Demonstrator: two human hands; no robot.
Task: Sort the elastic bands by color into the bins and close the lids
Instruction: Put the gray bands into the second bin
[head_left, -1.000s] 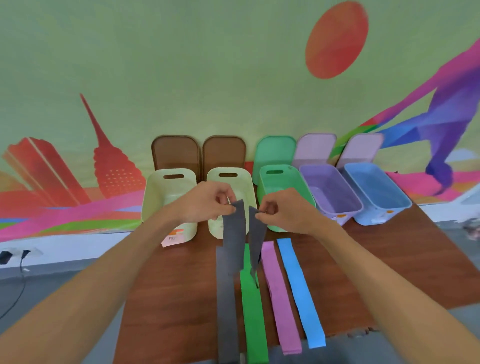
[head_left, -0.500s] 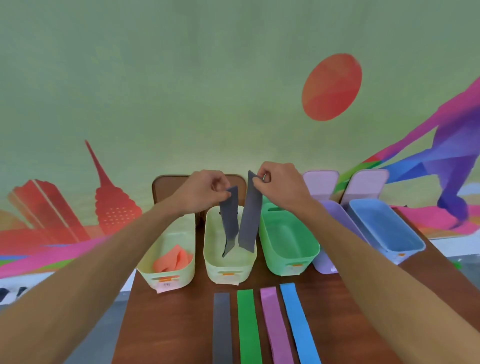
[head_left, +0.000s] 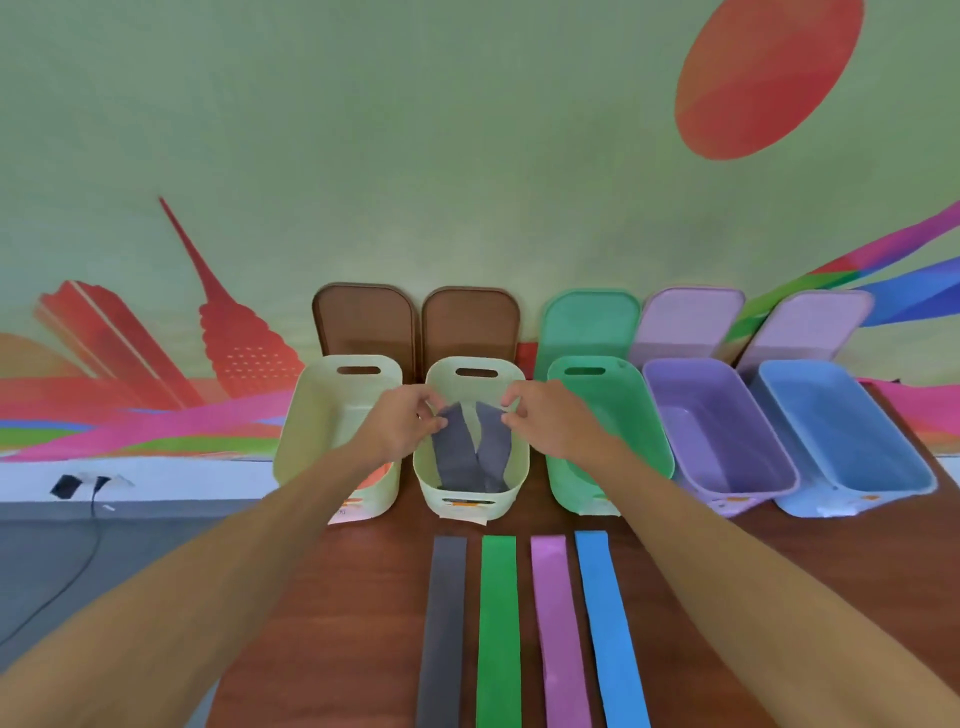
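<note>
While both hands pinch a grey band (head_left: 470, 457), its loop hangs inside the second cream bin (head_left: 470, 506), 12 o'clock on the surface (head_left: 337, 597). Left hand (head_left: 402, 426) grasps the 9 o'clock end, right hand (head_left: 540, 421) the 3 o'clock end. Step: dropping grey. Band probably touches the bin floor; unclear. Next: let go with both, then reach to 6 o'clock for the second grey band (head_left: 441, 623).

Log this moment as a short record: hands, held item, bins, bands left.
left hand: pinches grey band by one upper end
right hand: pinches its other end
grey band: hangs into second cream bin
first cream bin: holds orange band
unsorted: grey strip, green strip, pink strip, blue strip, side by side
lids: off, standing behind
</note>
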